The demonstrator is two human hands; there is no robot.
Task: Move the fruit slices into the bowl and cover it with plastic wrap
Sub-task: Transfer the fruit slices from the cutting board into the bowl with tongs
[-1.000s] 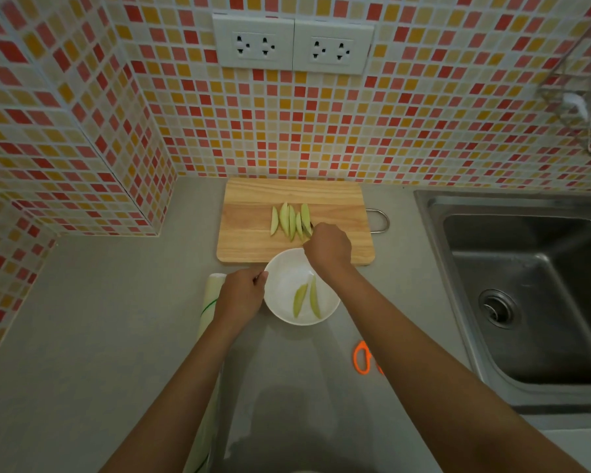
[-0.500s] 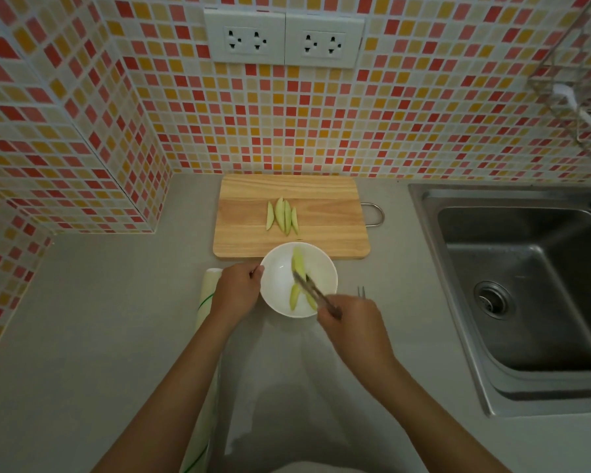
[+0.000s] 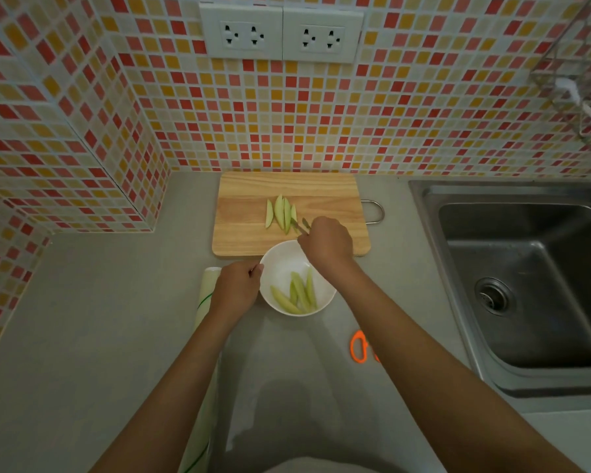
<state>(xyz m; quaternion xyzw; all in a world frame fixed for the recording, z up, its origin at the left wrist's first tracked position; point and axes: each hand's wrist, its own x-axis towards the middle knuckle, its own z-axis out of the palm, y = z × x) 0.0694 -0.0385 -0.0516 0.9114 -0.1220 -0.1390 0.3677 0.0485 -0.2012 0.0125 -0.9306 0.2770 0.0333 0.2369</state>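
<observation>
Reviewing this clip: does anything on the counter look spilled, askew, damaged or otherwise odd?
Nothing stands out. Pale green fruit slices lie in a neat row on the wooden cutting board, more sit inside the white round bowl, and nothing has spilled on the grey counter.

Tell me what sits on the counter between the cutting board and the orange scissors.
The white bowl with fruit slices sits there, seen in the head view; the left hand holds its rim.
</observation>
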